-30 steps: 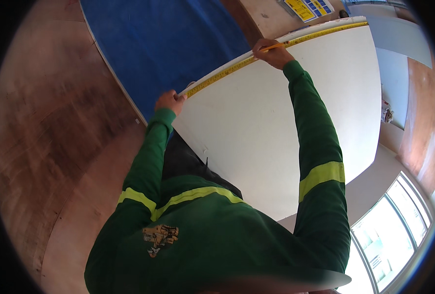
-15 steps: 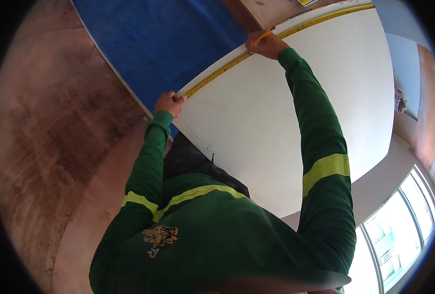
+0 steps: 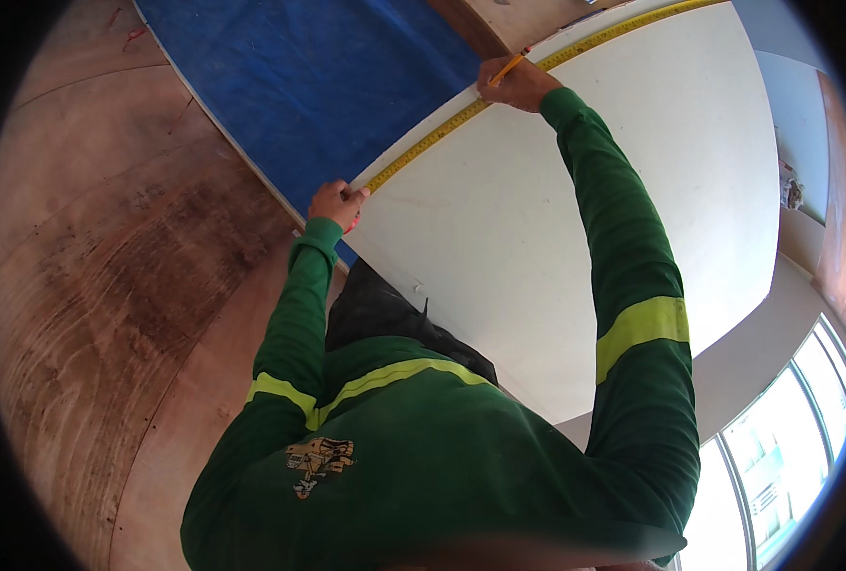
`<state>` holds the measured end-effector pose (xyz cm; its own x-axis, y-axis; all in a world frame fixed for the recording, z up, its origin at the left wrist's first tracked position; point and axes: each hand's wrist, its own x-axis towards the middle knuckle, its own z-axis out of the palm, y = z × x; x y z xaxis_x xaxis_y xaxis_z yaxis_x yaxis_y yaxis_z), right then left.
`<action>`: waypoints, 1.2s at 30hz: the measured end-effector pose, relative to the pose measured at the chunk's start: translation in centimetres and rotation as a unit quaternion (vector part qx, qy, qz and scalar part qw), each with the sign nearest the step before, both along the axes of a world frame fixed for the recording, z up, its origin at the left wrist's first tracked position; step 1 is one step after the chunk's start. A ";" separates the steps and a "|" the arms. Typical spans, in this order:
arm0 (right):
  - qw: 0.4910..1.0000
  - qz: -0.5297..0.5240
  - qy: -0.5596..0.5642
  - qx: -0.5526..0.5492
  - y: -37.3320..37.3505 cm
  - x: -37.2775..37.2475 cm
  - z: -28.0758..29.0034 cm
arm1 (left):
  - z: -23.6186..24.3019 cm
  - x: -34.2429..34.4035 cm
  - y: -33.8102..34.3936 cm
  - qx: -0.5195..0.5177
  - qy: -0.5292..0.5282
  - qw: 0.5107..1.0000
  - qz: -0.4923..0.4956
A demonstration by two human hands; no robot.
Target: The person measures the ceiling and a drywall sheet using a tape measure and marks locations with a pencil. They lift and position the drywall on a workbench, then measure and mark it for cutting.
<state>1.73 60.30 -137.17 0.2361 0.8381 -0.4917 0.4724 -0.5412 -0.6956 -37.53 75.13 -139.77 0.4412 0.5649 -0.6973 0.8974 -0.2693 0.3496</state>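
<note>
A large white board (image 3: 537,238) lies before me, with a yellow tape measure (image 3: 427,141) stretched along its far edge. At the board's left corner, my left hand (image 3: 337,206) is closed on the end of the tape. Farther along the same edge, my right hand (image 3: 518,86) rests over the tape and grips an orange pencil (image 3: 507,69), its dark end pointing up to the right. The pencil's tip is too small to make out against the board. Beyond my right hand, the tape runs on to the board's far right corner.
Blue sheeting (image 3: 308,76) spreads beyond the board on the far left, bordered by a thin pale edge. Brown, stained wooden panels (image 3: 128,257) cover the left side. A bright window (image 3: 775,457) is at the lower right. Black cloth (image 3: 385,305) shows between me and the board.
Both hands keep their places on the tape and board. The view has shifted slightly, so the board and my left hand sit a little farther right in the picture.
</note>
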 end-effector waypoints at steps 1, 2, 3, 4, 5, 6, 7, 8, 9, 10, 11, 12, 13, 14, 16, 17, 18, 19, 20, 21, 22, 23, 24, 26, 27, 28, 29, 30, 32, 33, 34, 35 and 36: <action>1.000 0.001 0.000 -0.007 0.0 0.0 -0.1 | 0.1 0.1 0.0 -0.004 -0.006 1.000 0.005; 1.000 0.001 0.003 0.006 0.0 0.1 -0.2 | 0.3 0.2 0.0 -0.002 0.001 1.000 0.002; 1.000 0.000 0.005 0.010 -0.1 0.1 -0.4 | 0.5 0.3 0.0 0.009 -0.003 1.000 -0.007; 1.000 -0.005 0.006 0.006 -0.1 0.2 -0.5 | 0.7 0.5 0.0 0.022 -0.005 1.000 -0.019; 1.000 -0.010 0.011 0.017 -0.1 0.2 -0.6 | 0.9 0.6 -0.1 0.004 -0.006 1.000 -0.001; 1.000 -0.018 0.014 0.022 -0.1 0.1 -0.6 | 1.2 0.7 -0.1 -0.011 -0.005 1.000 0.015; 0.999 -0.030 0.017 0.012 -0.2 0.1 -0.6 | 1.4 0.9 -0.1 -0.027 -0.004 0.999 0.030; 0.999 -0.031 0.021 0.027 -0.2 0.0 -0.5 | 1.6 1.0 -0.1 -0.027 -0.006 0.999 0.029; 0.999 -0.037 0.024 0.028 -0.2 -0.1 -0.4 | 1.7 1.1 -0.1 -0.028 -0.007 0.999 0.028; 0.999 -0.045 0.026 0.017 -0.3 -0.2 -0.3 | 1.8 1.1 -0.1 -0.028 -0.009 0.999 0.027; 0.998 -0.043 0.028 0.019 -0.2 -0.2 -0.1 | 1.7 1.1 -0.1 -0.023 -0.006 1.000 0.020; 0.999 -0.044 0.028 0.009 -0.2 -0.2 0.1 | 1.7 1.0 0.0 -0.019 -0.003 1.000 0.013; 0.999 -0.044 0.028 -0.002 -0.2 -0.3 0.3 | 1.5 1.0 0.0 -0.012 -0.012 1.000 0.004; 0.999 -0.039 0.025 -0.005 -0.2 -0.3 0.4 | 1.3 0.8 0.0 -0.019 -0.004 1.000 0.009; 0.999 -0.029 0.020 -0.011 -0.1 -0.2 0.4 | 0.8 0.5 0.1 -0.023 -0.021 0.999 0.014; 0.999 -0.031 0.018 -0.007 -0.1 -0.1 0.2 | 0.5 0.4 0.1 -0.008 -0.023 1.000 0.001; 0.999 -0.032 0.017 -0.003 -0.1 -0.1 0.0 | 0.3 0.4 0.1 0.011 -0.035 0.999 -0.012; 0.999 -0.033 0.019 -0.007 -0.1 0.0 -0.2 | 0.2 0.3 0.1 0.026 -0.026 0.999 -0.028; 0.999 -0.031 0.022 0.021 -0.1 0.0 -0.5 | 0.1 0.2 0.1 0.015 -0.032 0.999 -0.014; 0.998 -0.029 0.027 0.042 0.0 0.1 -0.7 | 0.1 0.2 0.1 0.000 -0.017 1.000 -0.004; 0.998 -0.037 0.026 0.034 -0.1 0.1 -0.8 | 0.1 0.2 0.0 0.000 -0.018 1.000 -0.004; 0.998 -0.027 0.028 0.045 -0.1 0.2 -0.9 | 0.2 0.3 0.0 -0.003 -0.004 1.000 -0.001; 0.999 -0.027 0.024 0.028 -0.2 0.1 -0.9 | 0.2 0.3 0.0 0.008 -0.006 1.000 -0.009; 1.000 -0.023 0.013 0.007 -0.2 0.1 -0.7 | 0.4 0.4 0.1 0.010 -0.004 1.000 -0.010; 1.000 -0.020 0.006 0.003 -0.1 0.0 -0.5 | 0.4 0.4 0.1 0.001 0.000 1.000 -0.004; 1.000 -0.016 -0.001 -0.001 -0.1 0.0 -0.2 | 0.4 0.4 0.1 0.005 -0.006 1.000 -0.007; 1.000 -0.023 0.002 -0.002 0.0 -0.1 -0.1 | 0.3 0.3 0.1 -0.004 -0.004 1.000 0.003; 1.000 -0.029 0.004 -0.004 0.0 -0.2 0.1 | 0.2 0.2 0.1 -0.001 -0.012 1.000 0.002; 0.999 -0.038 0.007 0.002 0.0 -0.2 0.2 | 0.0 0.1 0.1 -0.007 -0.011 1.000 0.004; 0.999 -0.039 0.008 0.010 0.0 -0.2 0.1 | -0.2 0.1 0.1 -0.016 0.000 1.000 0.007; 0.999 -0.043 0.010 0.008 0.0 -0.2 0.1 | -0.3 0.0 0.1 -0.015 0.008 1.000 0.007; 0.999 -0.031 0.014 0.021 0.0 -0.2 -0.1 | -0.3 0.0 0.2 -0.018 -0.005 1.000 0.003; 0.999 -0.022 0.017 0.024 0.1 -0.3 -0.2 | -0.4 0.0 0.3 -0.010 -0.022 1.000 -0.006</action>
